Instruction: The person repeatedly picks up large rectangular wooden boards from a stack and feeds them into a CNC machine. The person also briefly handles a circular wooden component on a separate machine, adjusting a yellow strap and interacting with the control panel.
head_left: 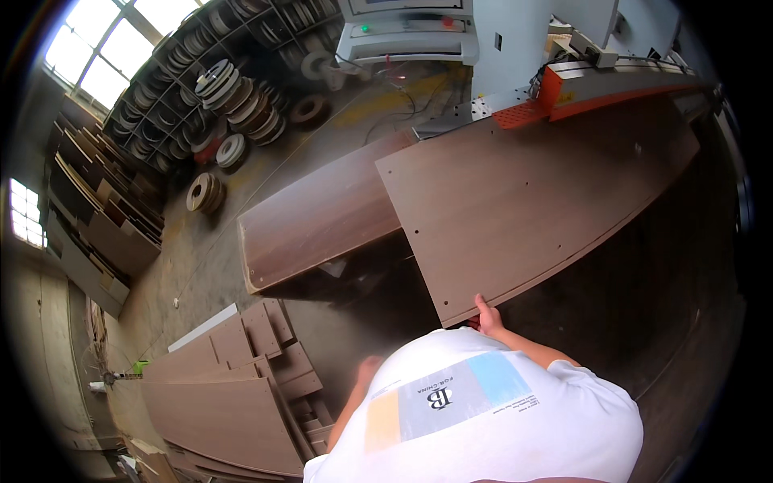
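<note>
Large dark-brown laminated wood panel (515, 201), lying toward the orange-edged machine (612, 76); right hand (487, 318) grip pinching its near edge, left hand (369, 369) free, grip unclear; one-handed hold risks tipping.

The right hand (486, 315) grips the near edge of a large brown panel (523, 201) — left hand (369, 369) hangs free beside stacked panels (233, 394) on the floor at left

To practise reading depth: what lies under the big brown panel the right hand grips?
Under the big brown panel a second brown board shows at its left edge, then grey floor. The right hand grips its near edge; any support is covered.
</note>
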Action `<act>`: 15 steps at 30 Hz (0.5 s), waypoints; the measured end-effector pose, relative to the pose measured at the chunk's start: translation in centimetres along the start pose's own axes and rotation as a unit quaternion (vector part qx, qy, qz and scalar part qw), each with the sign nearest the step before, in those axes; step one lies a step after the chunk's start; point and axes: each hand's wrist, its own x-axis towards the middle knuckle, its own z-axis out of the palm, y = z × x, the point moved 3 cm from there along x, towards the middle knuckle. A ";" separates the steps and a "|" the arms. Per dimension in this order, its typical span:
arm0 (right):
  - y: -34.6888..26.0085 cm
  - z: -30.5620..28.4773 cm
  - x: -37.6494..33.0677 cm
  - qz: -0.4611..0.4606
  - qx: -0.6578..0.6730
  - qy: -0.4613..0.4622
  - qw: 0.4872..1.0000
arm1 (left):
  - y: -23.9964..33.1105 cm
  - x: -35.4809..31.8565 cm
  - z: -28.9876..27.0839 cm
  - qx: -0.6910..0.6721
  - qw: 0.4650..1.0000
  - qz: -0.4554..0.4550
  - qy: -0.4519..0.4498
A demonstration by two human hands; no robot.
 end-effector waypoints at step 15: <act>-9.6 -6.6 -0.9 -0.144 0.077 0.197 0.967 | 10.7 0.4 10.0 0.210 0.970 -0.080 -0.091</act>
